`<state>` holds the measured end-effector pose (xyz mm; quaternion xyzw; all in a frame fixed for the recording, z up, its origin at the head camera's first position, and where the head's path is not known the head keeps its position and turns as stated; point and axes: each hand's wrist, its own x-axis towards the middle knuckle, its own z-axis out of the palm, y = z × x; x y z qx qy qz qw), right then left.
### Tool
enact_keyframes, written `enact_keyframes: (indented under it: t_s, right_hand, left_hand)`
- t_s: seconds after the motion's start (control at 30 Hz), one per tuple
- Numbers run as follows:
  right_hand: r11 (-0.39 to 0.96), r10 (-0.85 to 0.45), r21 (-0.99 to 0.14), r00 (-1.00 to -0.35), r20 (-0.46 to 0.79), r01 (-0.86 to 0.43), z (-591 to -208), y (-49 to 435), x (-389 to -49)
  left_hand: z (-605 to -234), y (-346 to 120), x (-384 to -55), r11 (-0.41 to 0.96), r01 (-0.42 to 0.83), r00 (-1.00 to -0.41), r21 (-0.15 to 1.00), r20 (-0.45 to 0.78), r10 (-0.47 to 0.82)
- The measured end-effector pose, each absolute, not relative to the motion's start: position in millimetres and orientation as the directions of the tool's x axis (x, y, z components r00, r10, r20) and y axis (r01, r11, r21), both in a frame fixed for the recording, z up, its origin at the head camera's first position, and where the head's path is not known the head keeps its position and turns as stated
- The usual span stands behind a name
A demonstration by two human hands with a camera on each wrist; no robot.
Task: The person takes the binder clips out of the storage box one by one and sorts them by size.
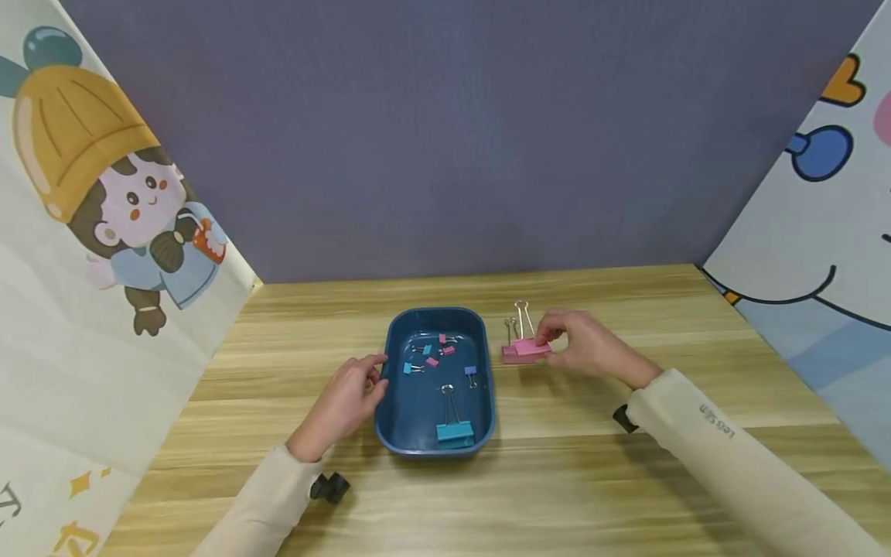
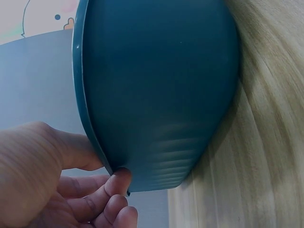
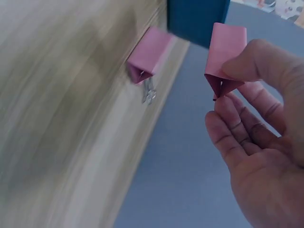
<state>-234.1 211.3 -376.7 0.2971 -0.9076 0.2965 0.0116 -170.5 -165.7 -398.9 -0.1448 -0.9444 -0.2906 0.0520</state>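
One large pink clip [image 3: 225, 45] was pinched between the thumb and fingers of the right hand [image 1: 585, 344], and in the right wrist view it was held clear of the bench [image 1: 592, 464]. The rim of a blue tray [image 1: 415, 406] was gripped at its left side by the left hand [image 1: 341, 398], so the two hands were set well apart, one to each side. Just beside the held clip, to the right of the tray, a second pink clip [image 3: 149, 50] was rested on the bench, untouched by any finger. Inside the tray, three small pink clips [image 1: 448, 350], two small teal clips [image 1: 425, 350] and one small blue clip [image 1: 470, 371] were scattered over the middle and far part, while a large teal clip [image 1: 455, 432] was placed by the near end, its wire handles pointed away. The work was judged to be partway: seven clips were contained in the tray and two were left outside it, one in hand but not yet set down, the other not yet lifted. Whether clips were being put in or taken out could not be told. Farther out, the bench was backed by a grey-blue panel [image 1: 418, 139] and flanked by printed cartoon panels [image 1: 56, 325].
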Motion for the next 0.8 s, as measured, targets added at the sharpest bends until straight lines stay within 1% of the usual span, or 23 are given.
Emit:
enact_keyframes:
  t_s: [0.17, 0.3, 0.53, 0.8]
  right_hand:
    - [0.664, -0.497, -0.565, -0.853, 0.155, -0.490, -385.6, 222.1, -242.7]
    - [0.685, -0.470, -0.571, -0.873, 0.129, -0.453, -392.0, 231.1, -248.7]
    - [0.692, -0.474, -0.591, -0.879, 0.062, -0.415, -402.6, 244.6, -257.6]
    - [0.719, -0.442, -0.612, -0.896, -0.037, -0.329, -416.0, 251.0, -267.2]
  left_hand:
    - [-398.1, -166.2, -170.7, 0.785, 0.311, -0.950, 0.536, 0.187, 0.249]
    - [-398.4, -166.1, -170.7, 0.782, 0.317, -0.948, 0.536, 0.191, 0.253]
    - [-399.7, -166.4, -170.2, 0.780, 0.313, -0.949, 0.542, 0.198, 0.244]
    - [-400.0, -165.8, -171.2, 0.783, 0.312, -0.950, 0.539, 0.197, 0.243]
